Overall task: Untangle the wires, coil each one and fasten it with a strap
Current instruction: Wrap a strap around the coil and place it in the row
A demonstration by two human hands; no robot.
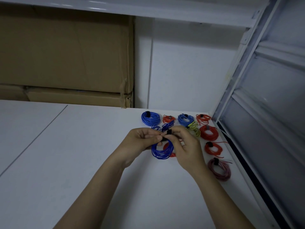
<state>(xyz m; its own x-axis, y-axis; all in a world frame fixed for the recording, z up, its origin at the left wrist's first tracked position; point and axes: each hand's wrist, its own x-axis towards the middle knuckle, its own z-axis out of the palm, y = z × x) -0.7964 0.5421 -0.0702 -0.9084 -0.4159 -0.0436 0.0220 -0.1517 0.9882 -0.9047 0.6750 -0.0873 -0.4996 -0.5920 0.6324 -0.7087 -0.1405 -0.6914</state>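
A dark blue wire coil [160,152] hangs above the white table [82,154], held at its top by both hands. My left hand [142,140] grips the coil's top left. My right hand [183,142] pinches a black strap [168,132] that wraps the coil's top. Behind my hands lies more dark blue wire [166,127], loose. A red coil [170,150] lies on the table under the hanging coil, partly hidden.
Strapped coils lie at the back right: blue [150,118], red [168,119], lighter blue [184,119], red [203,117], yellow-green [194,128], red [208,133], red [213,149], maroon [220,169]. Cardboard boxes [66,55] stand behind the table. A window frame [244,146] borders the right edge.
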